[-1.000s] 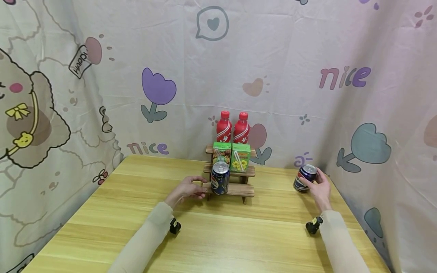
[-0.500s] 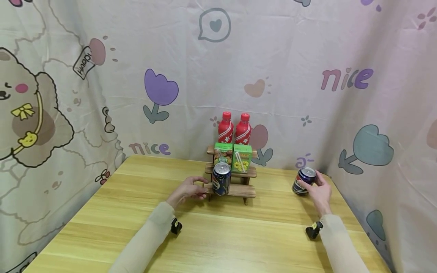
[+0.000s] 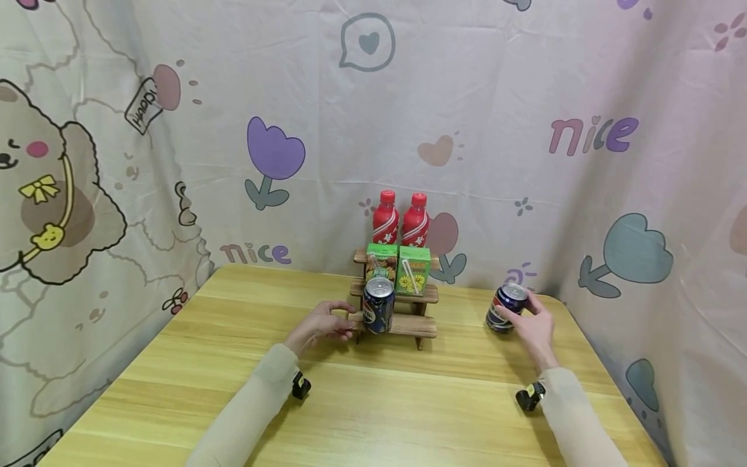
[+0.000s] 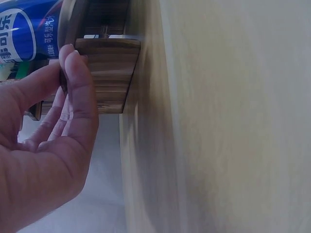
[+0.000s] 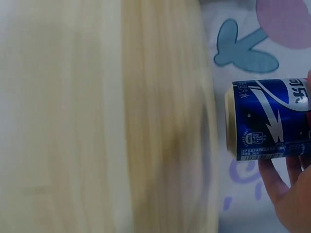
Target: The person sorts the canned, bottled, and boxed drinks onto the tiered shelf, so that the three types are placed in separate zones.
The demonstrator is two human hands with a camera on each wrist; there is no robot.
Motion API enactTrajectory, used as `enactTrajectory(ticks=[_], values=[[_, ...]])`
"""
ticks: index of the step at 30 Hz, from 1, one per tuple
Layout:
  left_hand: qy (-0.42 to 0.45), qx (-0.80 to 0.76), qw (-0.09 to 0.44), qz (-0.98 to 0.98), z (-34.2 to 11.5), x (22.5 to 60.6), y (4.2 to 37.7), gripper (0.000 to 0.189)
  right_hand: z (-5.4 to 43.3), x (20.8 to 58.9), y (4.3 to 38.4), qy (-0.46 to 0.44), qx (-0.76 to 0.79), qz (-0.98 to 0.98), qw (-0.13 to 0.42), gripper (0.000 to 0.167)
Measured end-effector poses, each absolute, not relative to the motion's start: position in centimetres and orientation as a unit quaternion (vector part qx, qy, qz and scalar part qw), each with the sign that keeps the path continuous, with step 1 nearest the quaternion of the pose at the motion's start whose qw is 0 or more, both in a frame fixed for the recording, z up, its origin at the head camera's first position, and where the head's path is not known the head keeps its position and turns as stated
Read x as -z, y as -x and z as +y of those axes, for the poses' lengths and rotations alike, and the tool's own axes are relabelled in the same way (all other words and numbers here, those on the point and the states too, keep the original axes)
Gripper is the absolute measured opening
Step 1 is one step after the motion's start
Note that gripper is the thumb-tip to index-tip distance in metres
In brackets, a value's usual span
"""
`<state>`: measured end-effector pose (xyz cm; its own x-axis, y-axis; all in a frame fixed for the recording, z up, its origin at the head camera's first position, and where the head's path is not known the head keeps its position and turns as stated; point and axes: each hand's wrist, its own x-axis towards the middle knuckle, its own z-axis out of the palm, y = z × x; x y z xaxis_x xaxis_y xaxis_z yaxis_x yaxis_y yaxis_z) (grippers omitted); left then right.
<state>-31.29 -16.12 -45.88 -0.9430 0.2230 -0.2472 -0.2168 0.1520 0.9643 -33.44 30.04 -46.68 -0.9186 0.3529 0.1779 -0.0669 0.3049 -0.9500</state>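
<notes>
My right hand grips a dark blue soda can on the right side of the table. In the right wrist view the can appears lifted off the wood, its base in plain sight. With thumb and fingertips, my left hand pinches the left end of the lowest step of a small wooden tiered shelf. A second blue can stands upright on that step, just right of the left fingertips; the left wrist view shows its printed side close above them.
Two green drink cartons with straws stand on the shelf's middle step. Behind them, two red bottles stand at the top. A patterned curtain hangs behind the wooden table.
The right hand has carried its can a little to the left, and the can now tilts slightly. The left hand keeps its hold on the shelf.
</notes>
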Motion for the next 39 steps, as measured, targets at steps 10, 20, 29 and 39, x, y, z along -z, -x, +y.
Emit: enactTrajectory(ticks=[10,20,29,39], values=[[-0.004,-0.648,0.165,0.743,-16.2,45.9,31.3,0.041,27.0,46.0,32.6,0.053,-0.585,-0.792,0.166,0.096],[-0.001,-0.653,0.165,0.739,-16.1,45.9,31.3,0.042,24.6,45.1,31.7,0.019,-0.566,-0.806,0.173,0.092],[-0.004,-0.655,0.169,0.736,-16.2,46.1,31.6,0.043,23.9,44.5,31.3,0.002,-0.586,-0.794,0.16,0.094],[-0.009,-0.654,0.169,0.737,-16.3,46.2,31.6,0.043,22.7,43.8,30.5,-0.003,-0.598,-0.788,0.147,0.094]])
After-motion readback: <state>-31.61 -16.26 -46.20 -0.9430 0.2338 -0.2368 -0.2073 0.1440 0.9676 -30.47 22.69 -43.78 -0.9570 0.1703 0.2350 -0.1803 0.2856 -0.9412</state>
